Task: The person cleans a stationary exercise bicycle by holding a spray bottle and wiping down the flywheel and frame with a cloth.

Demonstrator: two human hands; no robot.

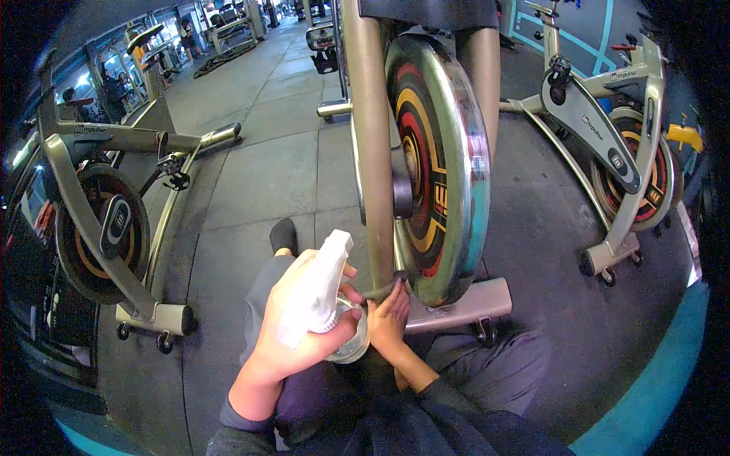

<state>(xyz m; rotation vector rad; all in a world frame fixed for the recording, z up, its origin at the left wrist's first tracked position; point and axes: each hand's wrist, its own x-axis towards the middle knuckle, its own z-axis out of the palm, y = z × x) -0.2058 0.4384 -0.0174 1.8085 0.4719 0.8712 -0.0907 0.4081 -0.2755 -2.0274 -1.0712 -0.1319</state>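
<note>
Lower centre of the frame: we see the left hand [283, 330] wrapped around a spray bottle [328, 277], its white nozzle tilted up, its clear body partly hidden by the fingers. Just beside it, the right hand [389, 323] reaches up to a dark cloth [382, 292] at the foot of the middle bike's post [372, 175]. Its fingers lie over the cloth — we cannot tell whether they clench it or only press it there.

The heavy wheel [465, 175] stands upright right of the post, above the base bar [468, 306] at lower centre-right. We note a second bike [99, 220] at left and a third [608, 137] at upper right, both well apart from the hands. A dark-covered foot [284, 235] rests on the grey floor [258, 178], left of centre — near the bottle.
</note>
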